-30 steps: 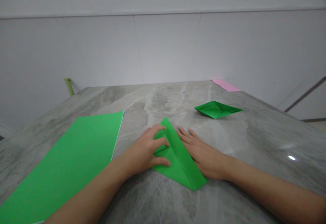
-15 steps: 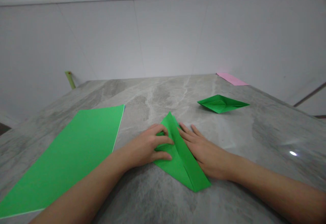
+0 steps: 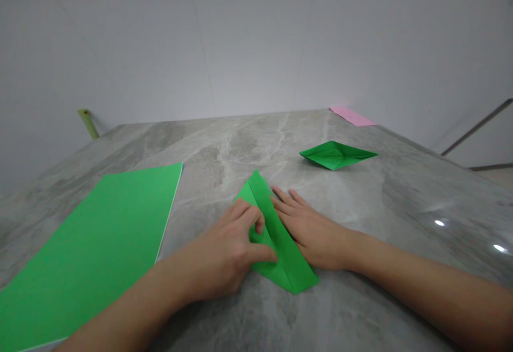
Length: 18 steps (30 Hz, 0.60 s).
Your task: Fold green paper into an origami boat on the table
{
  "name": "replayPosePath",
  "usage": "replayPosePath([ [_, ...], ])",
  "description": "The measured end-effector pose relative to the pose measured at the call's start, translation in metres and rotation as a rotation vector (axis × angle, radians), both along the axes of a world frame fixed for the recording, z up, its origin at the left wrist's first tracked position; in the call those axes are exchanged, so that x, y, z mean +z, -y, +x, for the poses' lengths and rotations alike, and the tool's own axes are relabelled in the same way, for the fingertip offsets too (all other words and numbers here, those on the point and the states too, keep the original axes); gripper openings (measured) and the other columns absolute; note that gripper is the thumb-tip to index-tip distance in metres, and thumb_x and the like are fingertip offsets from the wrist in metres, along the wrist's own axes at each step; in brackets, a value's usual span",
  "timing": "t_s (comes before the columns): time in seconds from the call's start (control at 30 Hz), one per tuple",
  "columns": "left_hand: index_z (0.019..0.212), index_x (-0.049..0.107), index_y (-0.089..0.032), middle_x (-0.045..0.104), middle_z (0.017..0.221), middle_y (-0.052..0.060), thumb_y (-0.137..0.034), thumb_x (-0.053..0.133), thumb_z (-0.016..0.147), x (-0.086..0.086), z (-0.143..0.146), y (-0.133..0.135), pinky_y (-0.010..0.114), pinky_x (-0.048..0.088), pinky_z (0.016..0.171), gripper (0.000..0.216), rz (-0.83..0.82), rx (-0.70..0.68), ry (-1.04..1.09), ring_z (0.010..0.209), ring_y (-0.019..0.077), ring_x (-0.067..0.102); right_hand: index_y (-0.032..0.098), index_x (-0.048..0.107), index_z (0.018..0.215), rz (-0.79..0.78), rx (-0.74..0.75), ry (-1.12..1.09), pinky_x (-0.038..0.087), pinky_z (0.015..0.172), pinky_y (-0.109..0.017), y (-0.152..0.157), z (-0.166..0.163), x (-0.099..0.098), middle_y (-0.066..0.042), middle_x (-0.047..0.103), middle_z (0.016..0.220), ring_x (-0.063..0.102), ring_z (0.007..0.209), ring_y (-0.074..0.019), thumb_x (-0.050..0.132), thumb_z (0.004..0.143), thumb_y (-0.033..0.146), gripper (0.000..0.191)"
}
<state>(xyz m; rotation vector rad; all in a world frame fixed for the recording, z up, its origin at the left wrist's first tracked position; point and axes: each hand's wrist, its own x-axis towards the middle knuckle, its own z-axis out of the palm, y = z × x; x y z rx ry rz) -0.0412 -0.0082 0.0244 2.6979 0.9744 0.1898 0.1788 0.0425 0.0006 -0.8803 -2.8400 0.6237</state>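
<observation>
A partly folded green paper (image 3: 280,248), long and pointed at both ends, lies on the grey marble table (image 3: 360,298) in front of me. My left hand (image 3: 228,245) rests on its left half with fingers curled, thumb and forefinger pinching a flap of the paper. My right hand (image 3: 308,224) lies flat along the paper's right edge, fingers stretched out and pressing down beside the central ridge.
A flat green sheet (image 3: 92,240) lies at the left. A finished green folded paper boat shape (image 3: 336,154) sits further back right. A pink sheet (image 3: 352,116) lies at the far edge by the white wall. A small green stick (image 3: 88,122) leans at the far left corner.
My left hand has slid nearer along the paper and its fingers have curled from pressing flat into a pinch on a flap. The right hand holds its place. The view has shifted slightly.
</observation>
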Motion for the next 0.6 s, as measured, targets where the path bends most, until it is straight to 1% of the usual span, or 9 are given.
replayPosePath([
  [0.1,0.113,0.068,-0.032,0.047,0.095,0.005,0.0,0.047,0.082,0.0018,0.0037,0.0035,0.037,0.045,0.083,0.049,-0.059,-0.046,-0.025,0.095,0.0223,0.047,0.028,0.03,0.154,0.004,0.006,-0.002,0.011,0.117,-0.063,-0.0002,-0.0004,0.0009,-0.009,0.019,0.163,0.01,0.148,-0.0384,0.049,0.095,0.054,0.067],
  [0.17,0.118,0.066,-0.035,0.047,0.095,0.005,0.002,0.047,0.079,0.0017,0.0038,0.0033,0.037,0.044,0.083,0.057,-0.087,-0.057,-0.038,0.095,0.0218,0.047,0.027,0.029,0.154,0.003,0.005,-0.001,0.011,0.117,-0.062,-0.0005,-0.0005,0.001,-0.009,0.018,0.163,0.01,0.148,-0.0383,0.048,0.096,0.053,0.067],
  [0.27,0.123,0.062,-0.044,0.047,0.096,0.003,0.004,0.05,0.075,0.0002,0.0029,0.0028,0.043,0.042,0.092,0.069,-0.104,-0.091,-0.044,0.095,0.0217,0.047,0.027,0.025,0.155,0.0,0.004,-0.011,0.011,0.117,-0.063,-0.001,-0.0004,0.0,-0.009,0.019,0.163,0.01,0.148,-0.0379,0.047,0.097,0.049,0.066],
  [0.33,0.123,0.062,-0.049,0.048,0.097,0.002,0.004,0.053,0.075,-0.0006,0.0031,0.0038,0.05,0.037,0.101,0.072,-0.102,-0.13,-0.042,0.095,0.021,0.048,0.028,0.025,0.155,0.007,0.006,-0.022,0.012,0.116,-0.064,-0.0013,-0.0002,-0.0008,-0.009,0.018,0.163,0.011,0.148,-0.0381,0.049,0.096,0.047,0.067],
  [0.4,0.121,0.063,-0.05,0.049,0.097,0.0,0.004,0.055,0.076,-0.0008,0.004,0.006,0.055,0.03,0.108,0.071,-0.097,-0.153,-0.039,0.095,0.0201,0.05,0.028,0.025,0.155,0.019,0.01,-0.031,0.012,0.116,-0.064,-0.0013,-0.0001,-0.0012,-0.009,0.018,0.163,0.012,0.148,-0.0382,0.05,0.096,0.046,0.067],
  [0.47,0.118,0.065,-0.05,0.05,0.096,0.0,0.005,0.057,0.075,-0.0002,0.005,0.0081,0.056,0.026,0.111,0.07,-0.091,-0.158,-0.029,0.096,0.0191,0.052,0.028,0.025,0.155,0.028,0.011,-0.032,0.013,0.116,-0.065,-0.0013,-0.0001,-0.0012,-0.009,0.018,0.163,0.012,0.148,-0.0382,0.05,0.096,0.045,0.066],
  [0.5,0.118,0.065,-0.049,0.051,0.096,0.0,0.004,0.058,0.074,0.0002,0.0052,0.0084,0.055,0.028,0.111,0.069,-0.085,-0.158,-0.01,0.096,0.019,0.053,0.028,0.026,0.155,0.03,0.013,-0.03,0.014,0.115,-0.065,-0.0012,-0.0001,-0.0012,-0.009,0.019,0.163,0.012,0.148,-0.0384,0.051,0.096,0.045,0.066],
  [0.53,0.119,0.066,-0.046,0.051,0.097,0.0,0.003,0.058,0.075,0.0005,0.0047,0.0078,0.053,0.032,0.109,0.066,-0.076,-0.155,0.027,0.096,0.0192,0.053,0.027,0.026,0.155,0.031,0.018,-0.026,0.014,0.115,-0.065,-0.0012,-0.0001,-0.0012,-0.01,0.019,0.163,0.012,0.148,-0.0388,0.051,0.095,0.046,0.067],
  [0.6,0.118,0.067,-0.033,0.053,0.099,0.003,-0.003,0.058,0.078,0.0003,0.0016,0.0032,0.046,0.042,0.101,0.05,-0.046,-0.117,0.16,0.097,0.0202,0.054,0.028,0.027,0.154,0.037,0.025,-0.019,0.015,0.115,-0.066,-0.0013,0.0,-0.0016,-0.01,0.019,0.163,0.012,0.148,-0.0398,0.052,0.094,0.049,0.068],
])
